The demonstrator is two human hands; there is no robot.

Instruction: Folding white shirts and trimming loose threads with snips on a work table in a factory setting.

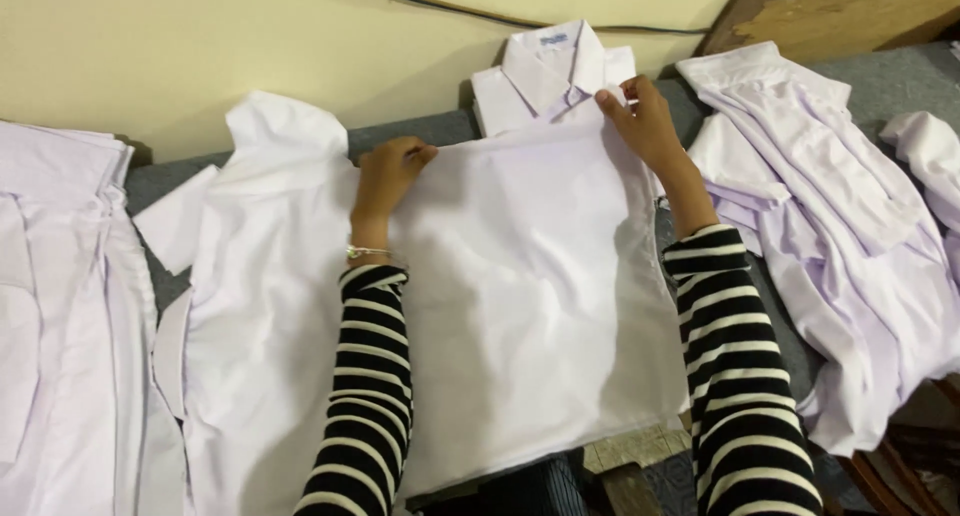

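A white shirt (530,286) lies folded into a rectangle on the grey table (430,131) in front of me. My left hand (388,174) pinches the top left corner of the fold, fingers closed on the cloth. My right hand (645,121) grips the top right corner near the far edge. Both arms wear black-and-white striped sleeves, and a thin bracelet circles my left wrist. Just beyond the fold sits a neatly folded white shirt (548,76) with its collar up, against the wall.
An unfolded white shirt (255,276) spreads to the left under my left arm. More white cloth (60,296) lies at the far left. Crumpled white shirts (830,206) pile on the right. A cream wall (200,46) and a wooden board (830,11) stand behind.
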